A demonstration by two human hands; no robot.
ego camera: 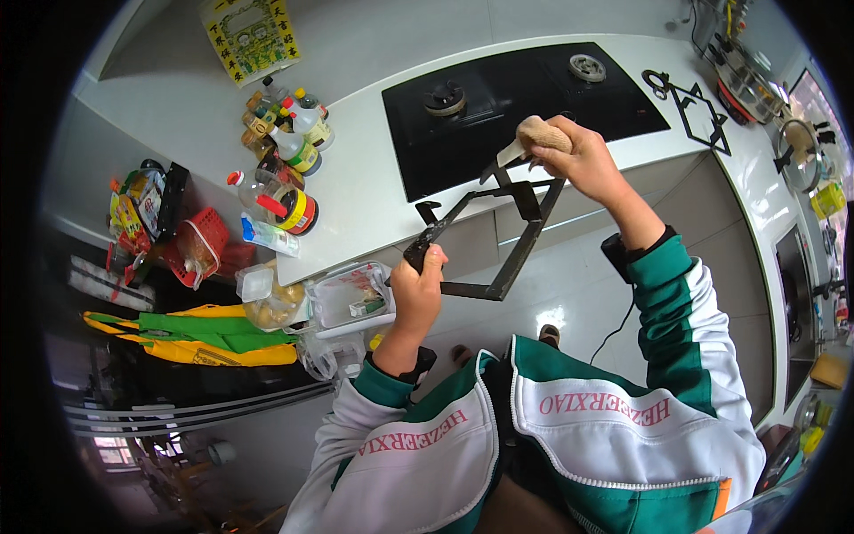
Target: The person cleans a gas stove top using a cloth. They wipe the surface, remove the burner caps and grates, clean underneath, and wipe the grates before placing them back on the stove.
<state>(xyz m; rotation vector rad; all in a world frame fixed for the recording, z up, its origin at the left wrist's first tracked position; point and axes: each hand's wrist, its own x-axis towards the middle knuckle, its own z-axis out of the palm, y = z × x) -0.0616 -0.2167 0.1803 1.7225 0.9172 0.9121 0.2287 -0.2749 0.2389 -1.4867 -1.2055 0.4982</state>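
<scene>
My left hand grips one corner of a black metal pan support from a gas hob, lifted in front of the counter. In my right hand is a bunched beige cloth, pressed near a prong at the frame's far side. Part of the cloth hangs over that prong. Behind them lies the black glass gas hob, its left burner and right burner uncovered. Another black pan support and a small dark ring rest on the counter right of the hob.
Sauce and oil bottles crowd the counter's left part, beside a large oil jug. Left of me are a red basket, a clear plastic bin and a green and yellow bag. Pots stand at the right corner.
</scene>
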